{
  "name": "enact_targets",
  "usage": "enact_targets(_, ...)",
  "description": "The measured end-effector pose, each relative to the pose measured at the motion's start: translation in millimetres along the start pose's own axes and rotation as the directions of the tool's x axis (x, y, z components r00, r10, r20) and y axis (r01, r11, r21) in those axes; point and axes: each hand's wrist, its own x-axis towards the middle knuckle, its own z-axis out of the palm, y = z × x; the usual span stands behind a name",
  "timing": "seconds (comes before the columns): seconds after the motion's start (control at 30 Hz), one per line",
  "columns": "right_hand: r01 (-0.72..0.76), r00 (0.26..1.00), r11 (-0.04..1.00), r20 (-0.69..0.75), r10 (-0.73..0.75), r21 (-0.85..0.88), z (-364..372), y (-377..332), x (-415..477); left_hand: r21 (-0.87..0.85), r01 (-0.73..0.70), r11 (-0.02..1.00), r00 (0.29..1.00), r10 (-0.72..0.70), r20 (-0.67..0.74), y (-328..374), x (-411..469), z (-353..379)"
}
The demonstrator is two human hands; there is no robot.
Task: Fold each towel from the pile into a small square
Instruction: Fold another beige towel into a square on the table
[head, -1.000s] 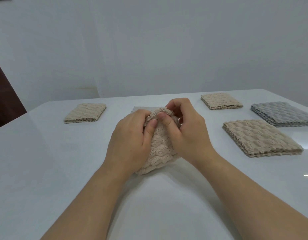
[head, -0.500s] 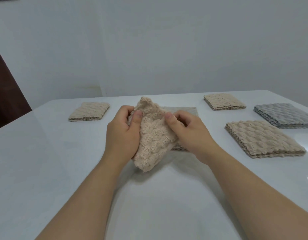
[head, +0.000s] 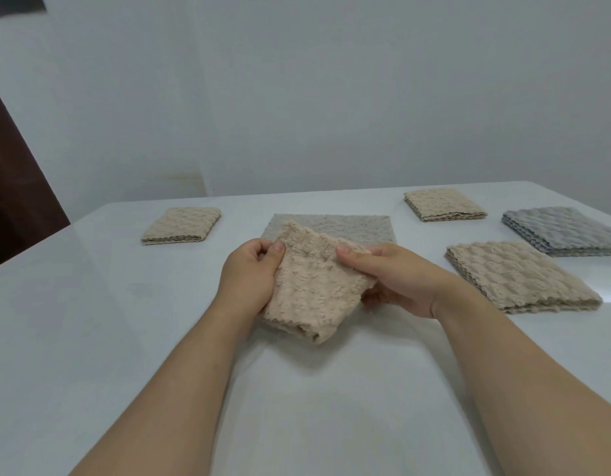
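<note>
A beige fluffy towel (head: 312,286), partly folded, hangs between both hands just above the white table (head: 91,321). My left hand (head: 249,280) pinches its left edge with the thumb on top. On the right edge, my right hand (head: 397,280) grips it with the thumb over the cloth and the fingers beneath. Behind it a grey-beige towel (head: 352,228) lies flat on the table, its near part hidden by the held towel.
A small folded beige towel (head: 182,225) lies at the back left and another one (head: 443,205) at the back right. A stack of beige towels (head: 520,274) and a grey stack (head: 565,231) sit on the right. A dark panel stands at the far left.
The beige towel was bunched between my hands and is now spread wider. My hands have moved apart, and the flat towel behind has come into sight.
</note>
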Motion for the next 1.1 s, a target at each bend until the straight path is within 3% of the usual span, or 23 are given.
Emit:
enact_targets(0.17,-0.031,0.996,0.997,-0.081,0.037,0.071,-1.9,0.5,4.2,0.054,-0.008,0.999,1.0,0.008,0.0,0.0,-0.5,1.4)
enact_targets(0.33,0.052,0.971,0.989,-0.238,-0.017,0.139,4.0,5.8,9.6,0.02,-0.025,0.999,1.0,0.025,-0.01,-2.0,0.0,1.2)
enact_targets(0.47,0.15,0.917,0.987,-0.381,-0.116,0.059,3.4,9.7,14.2,-0.047,-0.029,0.999,1.0,0.029,0.005,0.9,-3.5,5.7)
enact_targets(0.57,0.153,0.894,0.988,-0.423,-0.149,-0.024,0.7,15.4,19.1,0.006,-0.101,0.995,0.995,0.101,-0.013,0.5,-7.0,7.9)
enact_targets(0.73,0.096,0.888,0.995,-0.456,-0.068,0.039,-2.0,21.4,25.3,0.025,-0.183,0.983,0.977,0.179,0.117,-2.3,-5.5,7.3)
enact_targets(0.83,0.07,0.887,0.987,-0.462,0.005,0.145,0.4,19.6,24.4,-0.029,-0.126,0.992,0.976,0.129,0.177,-2.5,-6.8,7.9)
enact_targets(0.93,0.043,0.896,0.968,-0.439,0.072,0.246,2.5,14.5,20.7,-0.144,0.026,0.989,0.979,0.004,0.206,0.1,-7.8,8.3)
enact_targets(1.1,0.022,0.98,0.871,-0.181,0.078,0.49,8.5,3.5,13.0,-0.386,0.231,0.893,0.967,-0.165,0.196,8.2,-7.8,3.7)
